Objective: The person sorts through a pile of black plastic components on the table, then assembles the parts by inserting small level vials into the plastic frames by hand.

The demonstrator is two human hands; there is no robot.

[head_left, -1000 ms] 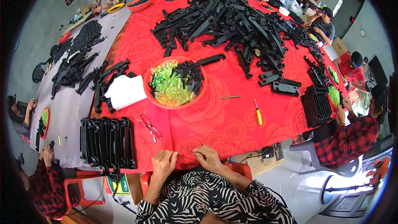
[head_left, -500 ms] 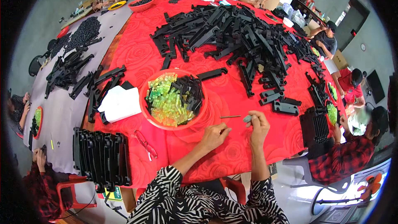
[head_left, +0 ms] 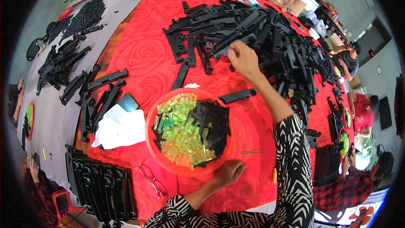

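My right fingers (head_left: 234, 50): bent, at the pile of black parts (head_left: 276, 44); grip hidden, cannot tell. My left fingers (head_left: 238, 169): loosely curled, hold unclear, beside the red bowl (head_left: 150, 145) of yellow-green pieces (head_left: 181, 131). Thin rod (head_left: 252, 151): beyond these, rightward. Eyeglasses (head_left: 151, 180): to their left.

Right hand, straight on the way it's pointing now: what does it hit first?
The near edge of the pile of black parts, just beyond the fingertips of the right hand. Depth is unclear from this single view, so it may already be touching one.
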